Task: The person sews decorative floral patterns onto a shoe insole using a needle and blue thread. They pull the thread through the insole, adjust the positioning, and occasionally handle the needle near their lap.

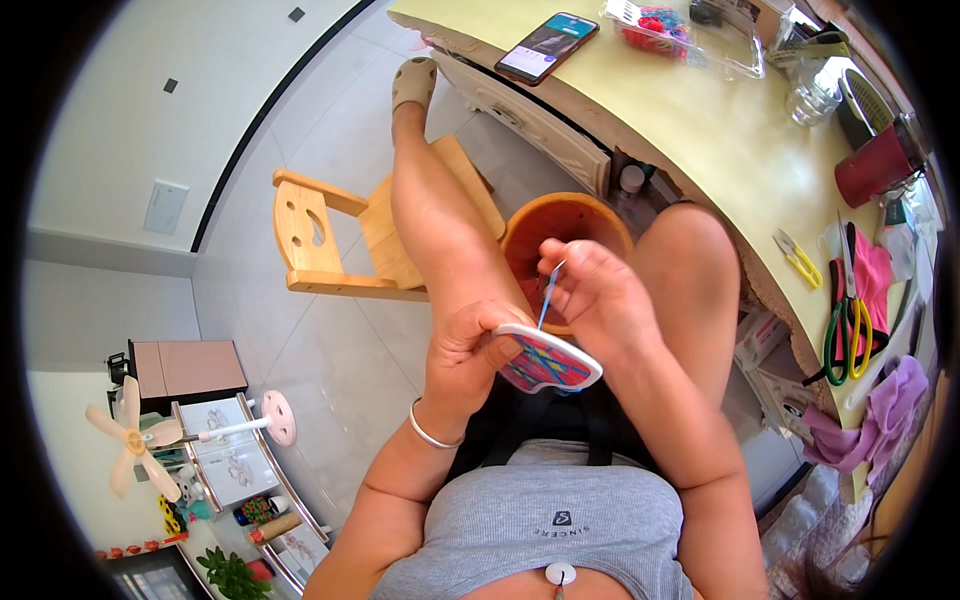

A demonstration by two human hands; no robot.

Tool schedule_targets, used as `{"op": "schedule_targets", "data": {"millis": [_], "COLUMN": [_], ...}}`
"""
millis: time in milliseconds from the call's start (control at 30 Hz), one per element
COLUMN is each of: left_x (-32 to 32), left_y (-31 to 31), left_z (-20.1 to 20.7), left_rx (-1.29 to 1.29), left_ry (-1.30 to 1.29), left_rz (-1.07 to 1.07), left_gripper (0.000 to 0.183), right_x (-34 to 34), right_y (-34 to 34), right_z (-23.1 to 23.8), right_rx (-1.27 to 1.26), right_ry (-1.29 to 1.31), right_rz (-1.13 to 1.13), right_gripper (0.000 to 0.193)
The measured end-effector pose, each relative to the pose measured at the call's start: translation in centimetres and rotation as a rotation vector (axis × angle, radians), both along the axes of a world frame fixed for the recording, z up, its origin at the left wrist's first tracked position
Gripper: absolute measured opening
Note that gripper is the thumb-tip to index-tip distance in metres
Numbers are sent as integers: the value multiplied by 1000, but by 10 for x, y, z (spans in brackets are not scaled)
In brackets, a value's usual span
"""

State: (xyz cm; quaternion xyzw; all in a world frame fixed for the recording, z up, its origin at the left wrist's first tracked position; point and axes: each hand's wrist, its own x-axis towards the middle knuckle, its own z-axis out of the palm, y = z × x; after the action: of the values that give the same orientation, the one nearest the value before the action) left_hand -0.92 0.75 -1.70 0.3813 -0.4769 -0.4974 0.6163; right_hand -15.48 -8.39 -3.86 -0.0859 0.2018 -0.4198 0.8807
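Note:
My left hand [466, 350] grips one end of a flat, sole-shaped piece [550, 365], thumb on top. The piece has a thick white rim and a pink and blue crisscross pattern, and it is held tilted over my lap. From its upper edge a thin blue cord [548, 302] runs up to my right hand [608, 305]. Thumb and fingers of that hand are closed on the cord's upper end, where a pale, thin tip shows; whether it is a needle I cannot tell. The underside of the piece is hidden.
A round wooden bucket [520, 225] stands between my knees, beside a small wooden chair [300, 230]. On the table [680, 130] to the right are a phone [548, 48], yellow-handled snips [798, 260], scissors [848, 320], a dark red mug [872, 172] and purple cloth [870, 425].

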Motion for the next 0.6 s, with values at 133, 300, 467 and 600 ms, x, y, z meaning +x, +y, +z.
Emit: {"op": "schedule_targets", "data": {"millis": [133,300,467,600], "left_x": [19,91,52,15], "left_y": [4,-2,-9,-12], "left_z": [-2,12,-10,-19], "left_rx": [152,15,165,250], "left_ry": [455,907,1112,1246], "left_rz": [219,142,-203,-390], "left_gripper": [16,6,20,21], "right_x": [-38,-157,-81,-17], "right_y": [-25,-82,-41,3], "right_z": [18,-7,21,44], "right_rx": [85,-323,-556,-792], "right_ry": [-181,-39,514,765], "right_rz": [-125,-721,-722,-445], "right_gripper": [11,13,17,7]}}
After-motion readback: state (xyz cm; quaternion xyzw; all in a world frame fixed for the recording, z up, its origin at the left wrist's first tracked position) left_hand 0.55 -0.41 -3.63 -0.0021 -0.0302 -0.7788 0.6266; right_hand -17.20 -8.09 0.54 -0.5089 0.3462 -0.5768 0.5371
